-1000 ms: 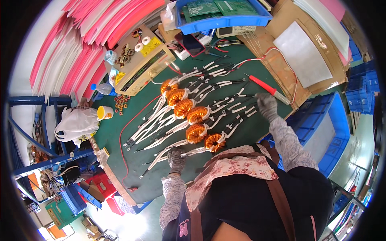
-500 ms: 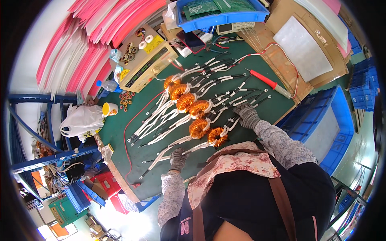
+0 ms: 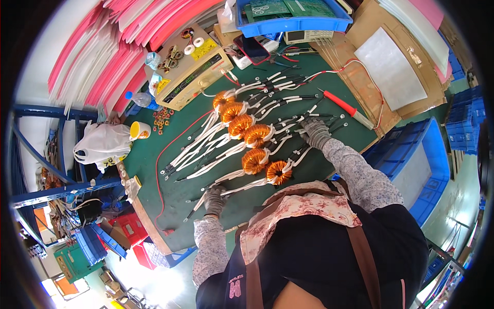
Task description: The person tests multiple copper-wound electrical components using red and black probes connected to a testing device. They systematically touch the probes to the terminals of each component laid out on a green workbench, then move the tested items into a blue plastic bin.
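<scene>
Several copper-wound ring coils [image 3: 240, 126] lie in a slanting row on the green work mat, with white leads running out to both sides. My left hand [image 3: 214, 201], in a grey glove, is closed around white leads [image 3: 234, 190] on the left of the nearest coils. Its fingertips are partly hidden by the leads. My right hand [image 3: 316, 133], gloved too, has its fingers curled on black-sleeved leads [image 3: 298, 120] to the right of the coils. Small metal lugs tip many of the leads.
A red test probe [image 3: 339, 103] lies at the right, near a blue crate [image 3: 411, 165]. At the back stand a beige bench instrument [image 3: 193, 80] and a blue tray [image 3: 296, 26] of circuit boards. A yellow cup [image 3: 139, 131] and white plastic bag [image 3: 104, 144] sit left.
My left hand has moved left along the white leads. My right hand has moved slightly away from me over the black-sleeved leads. The whole view has shifted a little.
</scene>
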The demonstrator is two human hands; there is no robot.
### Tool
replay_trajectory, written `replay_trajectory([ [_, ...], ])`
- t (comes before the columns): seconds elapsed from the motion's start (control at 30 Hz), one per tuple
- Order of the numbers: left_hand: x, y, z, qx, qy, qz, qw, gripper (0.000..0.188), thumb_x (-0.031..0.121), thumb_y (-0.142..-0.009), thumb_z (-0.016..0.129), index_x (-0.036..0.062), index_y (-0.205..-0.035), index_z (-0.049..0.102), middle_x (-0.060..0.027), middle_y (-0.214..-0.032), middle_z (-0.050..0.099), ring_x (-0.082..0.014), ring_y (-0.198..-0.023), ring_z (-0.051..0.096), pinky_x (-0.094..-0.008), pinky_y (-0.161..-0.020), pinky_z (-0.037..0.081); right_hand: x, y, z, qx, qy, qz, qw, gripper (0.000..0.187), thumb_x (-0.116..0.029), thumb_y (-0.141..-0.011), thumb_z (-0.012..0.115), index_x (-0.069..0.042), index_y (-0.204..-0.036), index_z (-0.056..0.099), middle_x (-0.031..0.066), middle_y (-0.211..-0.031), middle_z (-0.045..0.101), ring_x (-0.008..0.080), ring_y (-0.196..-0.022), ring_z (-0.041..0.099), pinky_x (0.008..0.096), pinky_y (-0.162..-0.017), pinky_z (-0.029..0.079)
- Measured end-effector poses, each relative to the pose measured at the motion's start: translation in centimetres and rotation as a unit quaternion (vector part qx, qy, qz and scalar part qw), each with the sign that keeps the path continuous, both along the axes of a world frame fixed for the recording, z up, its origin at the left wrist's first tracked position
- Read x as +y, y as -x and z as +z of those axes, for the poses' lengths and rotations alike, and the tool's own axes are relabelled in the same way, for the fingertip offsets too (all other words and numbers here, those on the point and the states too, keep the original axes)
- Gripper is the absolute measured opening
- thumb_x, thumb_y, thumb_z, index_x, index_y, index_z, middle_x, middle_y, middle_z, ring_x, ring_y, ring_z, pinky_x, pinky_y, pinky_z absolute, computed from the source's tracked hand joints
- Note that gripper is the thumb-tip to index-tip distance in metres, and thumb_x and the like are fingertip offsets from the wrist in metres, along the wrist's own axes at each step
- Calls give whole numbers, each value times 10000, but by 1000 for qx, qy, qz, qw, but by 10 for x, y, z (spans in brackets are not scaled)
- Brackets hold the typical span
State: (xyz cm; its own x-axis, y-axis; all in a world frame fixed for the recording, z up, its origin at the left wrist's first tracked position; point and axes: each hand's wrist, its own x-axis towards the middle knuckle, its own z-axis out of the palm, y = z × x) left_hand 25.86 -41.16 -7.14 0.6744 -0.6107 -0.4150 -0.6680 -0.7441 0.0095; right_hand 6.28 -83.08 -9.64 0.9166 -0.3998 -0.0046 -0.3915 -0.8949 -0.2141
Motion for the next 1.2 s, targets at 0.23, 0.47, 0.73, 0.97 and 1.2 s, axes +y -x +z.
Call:
replay_trajectory([
  [0.23,21,-16,21,-23,-53,-4,998,507,276,-597,740,237,-1059,536,-20,-1131,524,-284,-1093,446,-448,-924,341,-28,5,-10,64,-33,21,997,288,-247,-733,602,-68,-956,570,157,-823,625,320,-828,599,425,-750,438],
  [0.47,24,1,26,-32,-58,-1,998,492,302,-649,689,190,-1104,538,-49,-1179,493,-315,-1112,426,-439,-937,316,-69,49,-5,46,29,-141,988,233,-196,-683,632,-99,-887,572,114,-906,594,305,-905,547,420,-804,410],
  [0.73,7,33,-9,-46,44,22,998,544,285,-628,691,182,-1128,503,-75,-1209,452,-286,-1145,389,-410,-966,325,1,61,8,-220,-11,66,973,452,1,-596,528,-48,-1046,526,150,-1045,546,312,-1013,499,425,-918,350],
  [0.97,54,0,17,-107,-40,26,993,576,312,-626,689,242,-1162,487,-67,-1239,425,-280,-1169,369,-455,-979,285,93,13,22,-91,-161,152,971,475,-58,-601,567,-78,-1073,517,153,-1006,560,321,-969,508,422,-863,387],
  [1.2,75,-35,25,-63,-143,129,979,511,333,-644,674,291,-1131,527,-34,-1255,424,-268,-1159,398,-416,-950,327,70,-7,-4,99,-113,190,970,409,-147,-619,604,-72,-1020,576,165,-924,591,319,-932,532,418,-831,395],
])
